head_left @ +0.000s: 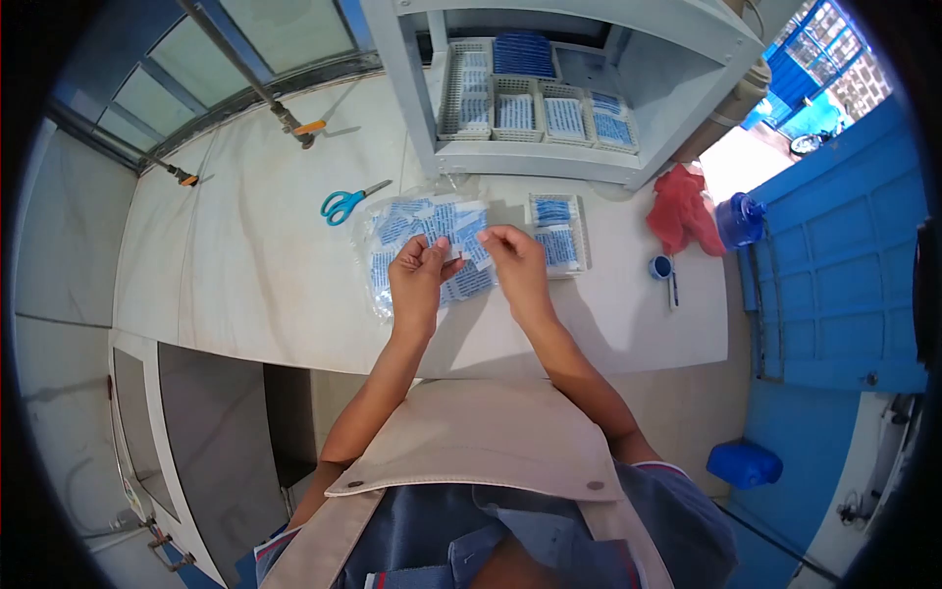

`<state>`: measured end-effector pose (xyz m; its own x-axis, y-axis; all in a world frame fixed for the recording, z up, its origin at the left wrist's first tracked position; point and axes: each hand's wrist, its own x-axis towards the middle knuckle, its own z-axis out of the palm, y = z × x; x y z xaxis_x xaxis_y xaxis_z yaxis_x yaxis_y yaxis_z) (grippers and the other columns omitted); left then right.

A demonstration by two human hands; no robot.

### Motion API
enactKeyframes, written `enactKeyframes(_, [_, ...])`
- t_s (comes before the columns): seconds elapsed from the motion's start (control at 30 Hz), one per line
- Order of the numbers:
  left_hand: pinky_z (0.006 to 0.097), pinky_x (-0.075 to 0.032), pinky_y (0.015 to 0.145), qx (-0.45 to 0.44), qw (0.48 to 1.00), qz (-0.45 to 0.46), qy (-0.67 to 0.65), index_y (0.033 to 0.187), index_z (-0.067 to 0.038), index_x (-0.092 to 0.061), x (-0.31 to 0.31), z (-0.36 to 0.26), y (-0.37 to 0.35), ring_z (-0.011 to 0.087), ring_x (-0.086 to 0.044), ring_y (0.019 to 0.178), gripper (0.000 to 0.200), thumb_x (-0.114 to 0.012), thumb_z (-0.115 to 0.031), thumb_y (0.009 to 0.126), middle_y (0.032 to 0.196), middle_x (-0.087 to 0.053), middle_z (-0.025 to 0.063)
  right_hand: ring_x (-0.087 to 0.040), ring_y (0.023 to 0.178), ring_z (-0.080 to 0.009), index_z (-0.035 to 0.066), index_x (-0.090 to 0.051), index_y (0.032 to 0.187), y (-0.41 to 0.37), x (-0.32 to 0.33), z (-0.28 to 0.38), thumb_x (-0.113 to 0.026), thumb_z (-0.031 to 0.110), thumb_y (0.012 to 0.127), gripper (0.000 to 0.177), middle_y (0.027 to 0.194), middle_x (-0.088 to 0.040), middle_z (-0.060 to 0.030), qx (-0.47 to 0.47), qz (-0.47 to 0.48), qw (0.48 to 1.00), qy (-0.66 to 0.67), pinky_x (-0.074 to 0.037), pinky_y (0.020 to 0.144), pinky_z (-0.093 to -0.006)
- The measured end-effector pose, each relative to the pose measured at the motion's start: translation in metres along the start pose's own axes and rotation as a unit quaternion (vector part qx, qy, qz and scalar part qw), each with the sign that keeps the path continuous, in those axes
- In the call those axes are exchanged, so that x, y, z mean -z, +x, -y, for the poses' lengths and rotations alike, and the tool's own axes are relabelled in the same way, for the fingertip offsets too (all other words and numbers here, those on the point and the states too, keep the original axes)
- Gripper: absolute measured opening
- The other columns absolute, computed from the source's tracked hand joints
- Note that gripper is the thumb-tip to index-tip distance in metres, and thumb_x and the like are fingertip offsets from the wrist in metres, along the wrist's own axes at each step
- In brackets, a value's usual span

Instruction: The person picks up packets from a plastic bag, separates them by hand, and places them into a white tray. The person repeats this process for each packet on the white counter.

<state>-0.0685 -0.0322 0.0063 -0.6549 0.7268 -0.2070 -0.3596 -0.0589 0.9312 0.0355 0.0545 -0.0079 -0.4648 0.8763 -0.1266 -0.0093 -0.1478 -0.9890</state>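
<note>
A clear plastic bag (381, 294) lies on the counter, filled with small white sachets printed in blue. Over it, my left hand (420, 280) is closed, its thumb and fingers pinching a small blue-and-white sachet (469, 224). My right hand (520, 263) is also closed, with thumb and forefinger pinched at the right side of this sachet. The printed sachets behind make its outline hard to tell. Just right of my right hand sits a small white basket (583, 236) with rows of similar sachets. Scissors with teal handles (341, 206) lie left of the bag.
A grey shelf unit (530, 157) stands at the back of the counter (245, 265), holding several white baskets of sachets. To the right are a red plastic bag (679, 211), a blue bottle (738, 221), a roll of tape (660, 266) and a pen-like object (674, 291).
</note>
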Motion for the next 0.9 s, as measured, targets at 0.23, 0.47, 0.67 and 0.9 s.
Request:
enactKeyframes(0.23, [0.0265,-0.056,0.071,0.038,0.995,0.087,0.032,0.085,-0.002,-0.058,-0.047,0.010,-0.019,0.0066,-0.057,0.066,0.011,-0.056,-0.011,0.092,0.070,-0.053,-0.0032,-0.053,0.079,-0.0067,-0.001,-0.066,0.097,-0.012,0.022,-0.001,-0.066,0.015,0.086,0.020,0.088,-0.064,0.0009,-0.014,-0.077,0.969,0.235,-0.040,0.070,-0.0228])
enactKeyframes(0.47, [0.0272,-0.056,0.072,0.042,0.985,0.158,0.056,0.089,-0.001,-0.060,-0.058,0.018,-0.022,0.0057,-0.054,0.066,0.016,-0.052,-0.014,0.094,0.070,-0.053,-0.0029,-0.049,0.081,-0.0061,0.000,-0.064,0.096,-0.023,0.054,-0.005,-0.066,0.013,0.086,0.017,0.087,-0.061,0.0005,-0.104,-0.057,0.940,0.320,-0.038,0.077,-0.0224])
enactKeyframes(0.67, [0.0261,-0.050,0.069,0.045,0.977,0.193,0.078,0.086,0.002,-0.061,-0.072,0.025,-0.029,0.0069,-0.051,0.070,0.023,-0.053,-0.019,0.094,0.072,-0.049,-0.0020,-0.051,0.076,-0.0069,0.002,-0.061,0.095,-0.035,0.064,0.004,-0.063,0.007,0.086,0.010,0.084,-0.061,-0.0001,-0.002,-0.130,0.961,0.242,-0.041,0.073,-0.0231])
enactKeyframes(0.9, [0.0362,-0.042,0.074,-0.278,0.844,0.106,0.447,0.081,-0.004,-0.071,-0.077,0.055,0.021,0.0233,-0.051,0.083,0.021,-0.065,-0.025,0.084,0.085,-0.056,0.0108,-0.061,0.071,-0.0202,0.001,-0.059,0.095,-0.015,0.095,-0.007,-0.056,0.006,0.089,0.009,0.082,-0.065,-0.0080,0.131,-0.226,0.952,-0.156,-0.047,0.066,-0.0302])
